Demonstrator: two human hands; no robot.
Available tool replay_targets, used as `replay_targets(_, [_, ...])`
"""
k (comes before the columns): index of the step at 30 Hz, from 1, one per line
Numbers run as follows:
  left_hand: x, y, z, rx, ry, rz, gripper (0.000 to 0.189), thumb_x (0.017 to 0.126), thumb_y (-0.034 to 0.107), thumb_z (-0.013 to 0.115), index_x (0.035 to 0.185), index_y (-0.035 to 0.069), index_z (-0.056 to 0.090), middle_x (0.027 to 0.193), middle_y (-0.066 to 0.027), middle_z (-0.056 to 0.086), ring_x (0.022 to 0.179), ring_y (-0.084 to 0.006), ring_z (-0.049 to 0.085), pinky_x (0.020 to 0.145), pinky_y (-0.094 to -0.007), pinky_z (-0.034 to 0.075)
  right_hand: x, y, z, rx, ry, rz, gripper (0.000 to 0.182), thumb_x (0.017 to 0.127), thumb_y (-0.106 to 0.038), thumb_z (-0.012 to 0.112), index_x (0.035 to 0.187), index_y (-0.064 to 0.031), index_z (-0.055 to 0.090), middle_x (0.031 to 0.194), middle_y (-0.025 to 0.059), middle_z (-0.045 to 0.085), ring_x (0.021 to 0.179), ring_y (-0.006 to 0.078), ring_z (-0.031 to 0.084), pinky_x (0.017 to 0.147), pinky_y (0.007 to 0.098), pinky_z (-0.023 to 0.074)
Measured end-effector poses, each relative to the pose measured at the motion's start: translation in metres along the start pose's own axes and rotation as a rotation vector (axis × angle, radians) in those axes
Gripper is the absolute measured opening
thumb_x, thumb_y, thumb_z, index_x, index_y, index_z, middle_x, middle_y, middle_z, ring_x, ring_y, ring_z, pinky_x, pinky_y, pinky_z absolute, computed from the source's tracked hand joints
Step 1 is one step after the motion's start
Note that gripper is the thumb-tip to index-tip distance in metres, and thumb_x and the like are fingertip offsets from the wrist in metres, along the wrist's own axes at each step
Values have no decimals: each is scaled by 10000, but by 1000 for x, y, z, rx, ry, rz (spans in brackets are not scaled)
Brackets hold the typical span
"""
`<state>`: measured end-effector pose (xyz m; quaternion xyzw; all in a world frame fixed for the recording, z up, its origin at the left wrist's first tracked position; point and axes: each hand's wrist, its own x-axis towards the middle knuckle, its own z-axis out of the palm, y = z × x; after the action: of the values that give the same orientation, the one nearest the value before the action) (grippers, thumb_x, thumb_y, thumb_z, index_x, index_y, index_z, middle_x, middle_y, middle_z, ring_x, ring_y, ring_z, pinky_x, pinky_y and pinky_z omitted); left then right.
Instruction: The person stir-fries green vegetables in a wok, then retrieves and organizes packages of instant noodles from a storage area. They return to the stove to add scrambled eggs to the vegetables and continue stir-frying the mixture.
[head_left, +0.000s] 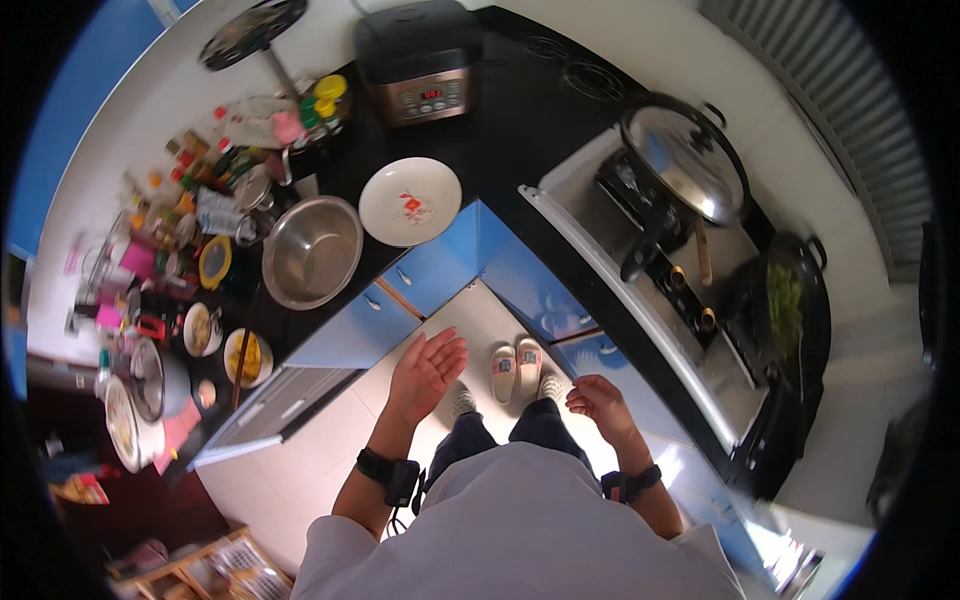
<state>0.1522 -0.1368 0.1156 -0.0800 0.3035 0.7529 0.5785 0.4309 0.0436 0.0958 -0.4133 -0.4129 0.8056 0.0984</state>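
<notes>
My left hand (427, 375) is held out palm up over the floor, fingers spread, with nothing in it. Lower right of centre, my right hand (600, 405) hangs in the air near the blue cabinet doors. Its fingers are loosely bent and no object shows in them. Ahead, at the counter's corner, lies a white plate (386, 202) with a red printed design. Beside it stands a stainless steel bowl (322, 262). A wok with chopped greens (786, 307) sits on the gas stove (694, 300) to the right, and a lidded pan (679, 161) covers the far burner.
A rice cooker (427, 101) stands at the back. Along the left counter are seasoning bottles (199, 169), a bowl of yellow food (255, 358) with chopsticks (241, 367) across it, and a white pot (124, 427). Slippers (517, 367) lie on the floor before my feet.
</notes>
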Motion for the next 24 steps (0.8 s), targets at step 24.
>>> replay_targets(24, [-42,-87,-44,84,82,-207,373,954,314,445,1190,38,531,1082,-113,613,993,-227,584,914,-346,460,-103,62,-64,17,161,-83,178,902,-135,543,1021,-8,579,890,107,643,808,184,640,738,285,525])
